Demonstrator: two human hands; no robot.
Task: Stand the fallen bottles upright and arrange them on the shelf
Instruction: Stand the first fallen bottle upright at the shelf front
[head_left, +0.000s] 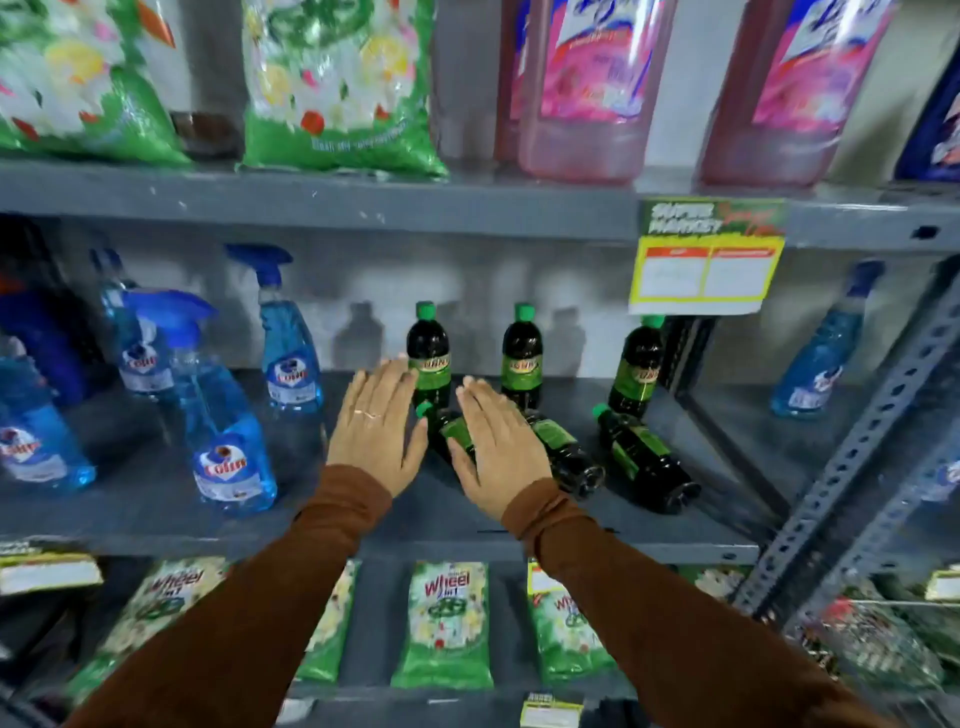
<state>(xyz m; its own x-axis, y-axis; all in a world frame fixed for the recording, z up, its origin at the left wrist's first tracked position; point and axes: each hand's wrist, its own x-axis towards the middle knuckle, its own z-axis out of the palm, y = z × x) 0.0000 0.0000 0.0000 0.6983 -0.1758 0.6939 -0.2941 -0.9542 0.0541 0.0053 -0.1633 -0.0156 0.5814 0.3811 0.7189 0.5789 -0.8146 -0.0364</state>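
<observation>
Three dark bottles with green caps and green labels stand at the back of the grey middle shelf (156, 499): one at left (429, 358), one in the middle (521, 358), one at right (636, 369). Three more lie on their sides in front. The left fallen bottle (448, 430) shows between my hands, the middle one (563, 452) lies just right of my right hand, and the right one (644, 457) lies apart. My left hand (375, 423) hovers flat with fingers apart. My right hand (498, 441) is spread over the left fallen bottle, not gripping it.
Blue spray bottles (228, 436) stand on the left half of the shelf, and one (815, 358) leans at the far right. A slotted metal upright (852, 467) slants at the right. A price tag (706, 260) hangs from the upper shelf. Green packets (447, 623) lie below.
</observation>
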